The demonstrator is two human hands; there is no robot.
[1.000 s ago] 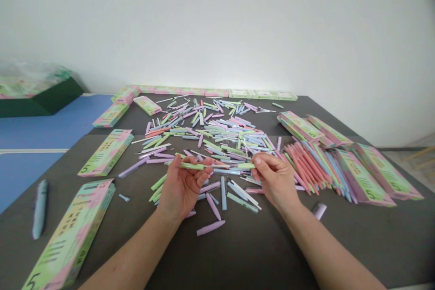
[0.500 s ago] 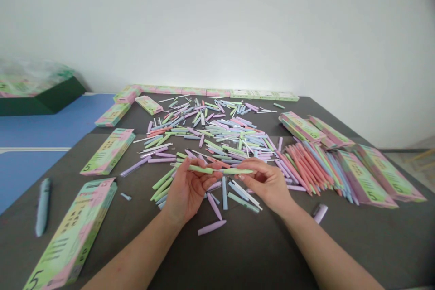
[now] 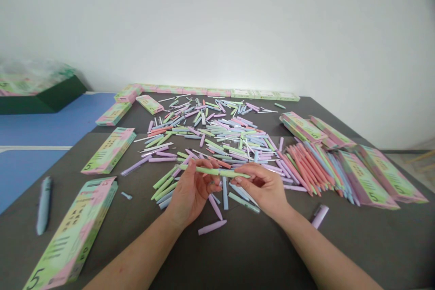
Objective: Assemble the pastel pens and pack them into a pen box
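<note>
Both my hands hold one long pastel green pen (image 3: 212, 171) above the table, level with the front of the heap. My left hand (image 3: 192, 193) grips its left part, and my right hand (image 3: 262, 189) pinches its right end between thumb and fingers. The two green sections meet end to end between my hands. Beneath my hands lie loose green, blue and lilac pen parts (image 3: 163, 186), partly hidden by my left hand. A large scattered heap of pastel pen parts (image 3: 210, 136) spreads out beyond them.
Pastel boxes marked 5 (image 3: 73, 235) lie on the dark table (image 3: 251, 253) at left, along the back and at right. A bundle of pens (image 3: 306, 167) lies among the right-hand boxes. A dark green box with plastic wrapping (image 3: 44, 97) stands at back left, beyond a blue surface (image 3: 50, 120).
My hands have come closer together, and the two green pen sections that were apart now meet end to end. My right hand has turned its fingers toward my left.
</note>
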